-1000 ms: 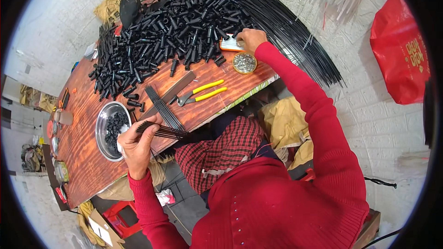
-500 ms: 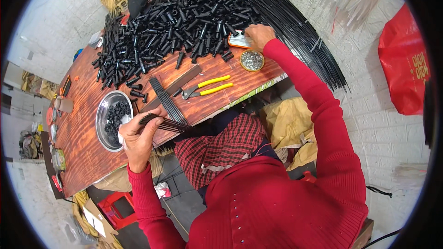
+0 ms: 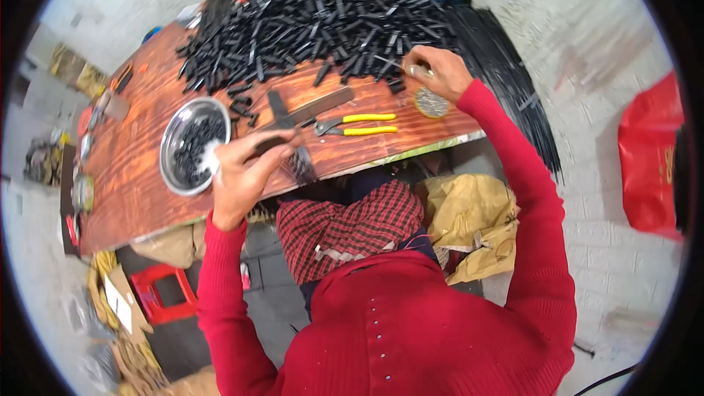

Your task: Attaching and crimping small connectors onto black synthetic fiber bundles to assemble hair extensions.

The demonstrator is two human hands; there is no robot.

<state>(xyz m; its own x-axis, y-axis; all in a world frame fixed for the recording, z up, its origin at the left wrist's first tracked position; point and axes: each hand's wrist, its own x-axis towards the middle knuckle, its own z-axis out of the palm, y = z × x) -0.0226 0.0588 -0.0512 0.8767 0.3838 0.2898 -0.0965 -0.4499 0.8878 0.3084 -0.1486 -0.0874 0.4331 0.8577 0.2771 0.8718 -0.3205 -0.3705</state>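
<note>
My left hand (image 3: 246, 172) is closed round a bundle of thin black rods (image 3: 274, 142), blurred by motion, above the table's front edge. More black rods (image 3: 279, 108) lie on the table just beyond it. Left of that hand, a metal bowl (image 3: 167, 148) contains small black parts. My right hand (image 3: 438, 73) pinches a thin, straight item (image 3: 389, 61) that points left; its kind is too blurred to tell. Just below this hand stands a small round tub of silvery metal pieces (image 3: 431, 103). Yellow-handled pliers (image 3: 359, 124) lie between my hands.
A large heap of black tubular parts (image 3: 315, 22) covers the back of the wooden table (image 3: 132, 176). Long black rods (image 3: 506, 73) lie along its right side. A brown flat bar (image 3: 323, 105) rests near the pliers. A red stool (image 3: 165, 293) stands below left.
My right hand has drawn back from the heap's edge and now holds a thin item. My left hand has lifted its rods a little up and right. The whole view has shifted.
</note>
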